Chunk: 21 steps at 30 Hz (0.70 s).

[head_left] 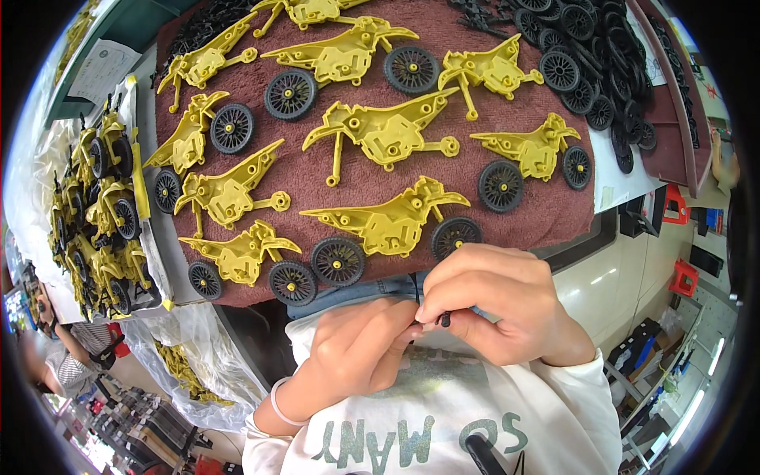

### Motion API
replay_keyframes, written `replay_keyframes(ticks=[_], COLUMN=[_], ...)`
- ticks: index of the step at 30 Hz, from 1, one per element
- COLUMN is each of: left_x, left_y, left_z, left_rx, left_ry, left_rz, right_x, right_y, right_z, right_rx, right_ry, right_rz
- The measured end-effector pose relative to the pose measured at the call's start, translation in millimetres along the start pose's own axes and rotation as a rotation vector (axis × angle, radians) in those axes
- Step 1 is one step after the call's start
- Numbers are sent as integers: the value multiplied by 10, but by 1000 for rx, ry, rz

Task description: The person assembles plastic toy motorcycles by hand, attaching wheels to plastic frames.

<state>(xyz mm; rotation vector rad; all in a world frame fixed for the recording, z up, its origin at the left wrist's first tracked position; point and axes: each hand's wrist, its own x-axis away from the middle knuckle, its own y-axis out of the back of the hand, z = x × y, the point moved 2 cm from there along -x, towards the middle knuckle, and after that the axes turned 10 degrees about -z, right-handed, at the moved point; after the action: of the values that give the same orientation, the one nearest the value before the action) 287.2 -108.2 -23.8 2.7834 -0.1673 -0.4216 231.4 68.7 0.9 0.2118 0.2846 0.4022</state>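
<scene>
My right hand (495, 301) pinches a small black part (445, 319) in front of my chest, its dark end showing below the fingers. My left hand (360, 344) is closed, fingertips meeting the right ones; what it holds is mostly hidden. Just beyond, yellow toy motorcycle body halves lie on a maroon towel (293, 170). The nearest half (388, 218) has a black wheel (338, 261) at one end and another wheel (457, 236) at the other, partly behind my right hand. A second wheeled half (241, 253) lies to its left.
Several more yellow halves (396, 131) lie across the towel, some with wheels. Loose black wheels (582, 63) are heaped at the far right, beside a maroon tray (673, 95). Assembled yellow toy motorcycles (99, 206) are piled at the left. Red stools (682, 277) stand on the floor at right.
</scene>
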Motion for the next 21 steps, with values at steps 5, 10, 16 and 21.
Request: replay_keyframes(ticks=[5, 10, 16, 21], left_x=[-71, -59, -51, -43], left_y=[-46, -165, -282, -302], left_z=[-37, 13, 92, 96], left_rx=[-342, -588, -747, -799], left_ry=[-236, -285, -241, -238], left_rz=[-48, -208, -333, -352], right_x=[-8, -40, 70, 94], right_y=[113, 262, 387, 472], right_z=[61, 17, 0, -37], right_rx=[17, -13, -14, -1], right_ry=[5, 63, 56, -55], right_rz=[6, -142, -145, -162])
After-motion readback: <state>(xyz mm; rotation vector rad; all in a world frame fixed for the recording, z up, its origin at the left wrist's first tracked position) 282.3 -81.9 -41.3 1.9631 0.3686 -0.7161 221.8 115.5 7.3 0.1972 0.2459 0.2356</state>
